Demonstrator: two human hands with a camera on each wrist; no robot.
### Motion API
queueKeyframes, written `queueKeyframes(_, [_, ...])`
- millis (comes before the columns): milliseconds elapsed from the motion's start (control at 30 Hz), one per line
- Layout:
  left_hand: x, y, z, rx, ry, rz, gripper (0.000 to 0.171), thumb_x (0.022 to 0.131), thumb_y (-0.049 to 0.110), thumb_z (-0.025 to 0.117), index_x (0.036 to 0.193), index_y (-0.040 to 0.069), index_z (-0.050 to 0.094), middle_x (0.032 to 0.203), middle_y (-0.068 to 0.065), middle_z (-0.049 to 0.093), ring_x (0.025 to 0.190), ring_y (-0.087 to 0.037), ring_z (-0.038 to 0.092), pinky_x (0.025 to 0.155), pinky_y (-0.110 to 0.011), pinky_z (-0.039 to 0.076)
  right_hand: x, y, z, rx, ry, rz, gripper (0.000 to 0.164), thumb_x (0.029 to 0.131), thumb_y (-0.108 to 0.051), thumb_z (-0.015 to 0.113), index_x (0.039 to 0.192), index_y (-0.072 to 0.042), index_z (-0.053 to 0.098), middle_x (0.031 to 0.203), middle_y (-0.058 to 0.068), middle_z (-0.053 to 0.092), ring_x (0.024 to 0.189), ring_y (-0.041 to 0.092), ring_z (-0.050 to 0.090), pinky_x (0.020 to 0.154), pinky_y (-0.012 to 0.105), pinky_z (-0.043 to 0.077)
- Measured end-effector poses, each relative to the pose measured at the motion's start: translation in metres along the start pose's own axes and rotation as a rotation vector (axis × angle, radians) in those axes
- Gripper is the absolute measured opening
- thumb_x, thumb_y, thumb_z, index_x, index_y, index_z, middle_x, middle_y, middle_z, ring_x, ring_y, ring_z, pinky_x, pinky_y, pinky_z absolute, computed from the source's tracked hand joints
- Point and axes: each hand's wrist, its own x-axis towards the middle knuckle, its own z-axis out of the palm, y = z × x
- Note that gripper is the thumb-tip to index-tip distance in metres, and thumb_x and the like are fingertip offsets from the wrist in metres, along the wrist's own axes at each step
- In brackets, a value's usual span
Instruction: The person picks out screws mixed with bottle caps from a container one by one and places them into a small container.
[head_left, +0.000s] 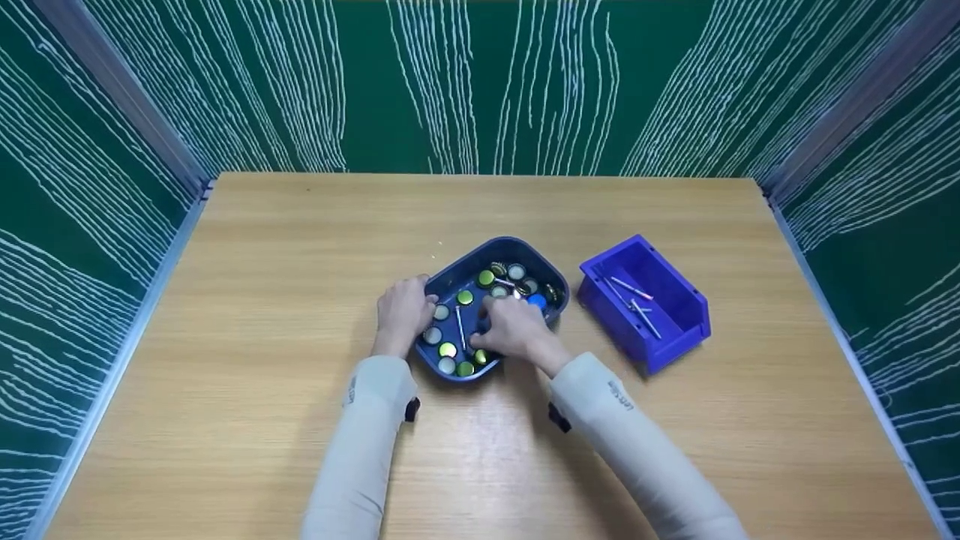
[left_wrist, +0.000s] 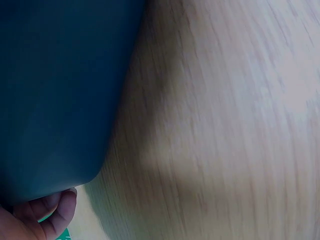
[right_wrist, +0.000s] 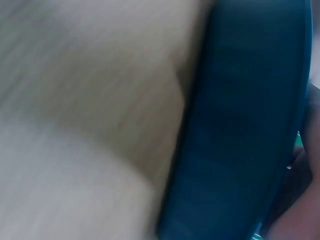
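Note:
A dark blue rounded tub holds bottle caps, some showing green tops and others pale undersides, and thin metal nails. My left hand grips the tub's left rim; in the left wrist view its fingers bend against the tub's outer wall. Over the right front side reaches my right hand, thumb and forefinger spread apart low inside. A nail lies just left of that thumb, near a green cap. In the right wrist view, the tub wall hides most of this hand.
To the tub's right stands a purple-blue open bin with several nails inside. Both rest on a wooden table. Green walls with white streaks rise behind and at both sides. A blue cap lies in the tub.

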Motion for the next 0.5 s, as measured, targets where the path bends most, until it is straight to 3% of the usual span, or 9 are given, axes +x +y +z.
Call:
queueKeyframes(200, [0.001, 0.000, 0.000, 0.006, -0.020, -0.013, 0.028, 0.093, 0.023, 0.063, 0.117, 0.009, 0.068, 0.111, -0.018, 0.072, 0.099, -0.038, 0.069, 0.081, -0.051, 0.055, 0.000, -0.003, 0.009, 0.047, -0.015, 0.056, 0.052, 0.079, -0.051, 0.077, 0.106, -0.008, 0.066, 0.095, 0.008, 0.071, 0.084, 0.026, 0.067, 0.077, 0.043, 0.054])
queueKeyframes(500, [0.000, -0.001, 0.001, 0.001, -0.029, -0.021, 0.031, 0.094, 0.024, 0.063, 0.120, 0.009, 0.066, 0.113, -0.018, 0.072, 0.099, -0.040, 0.069, 0.082, -0.051, 0.054, 0.004, -0.008, 0.013, 0.003, -0.057, 0.219, 0.058, 0.073, -0.070, 0.071, 0.087, -0.013, 0.066, 0.086, 0.004, 0.070, 0.077, 0.022, 0.064, 0.068, 0.038, 0.048])
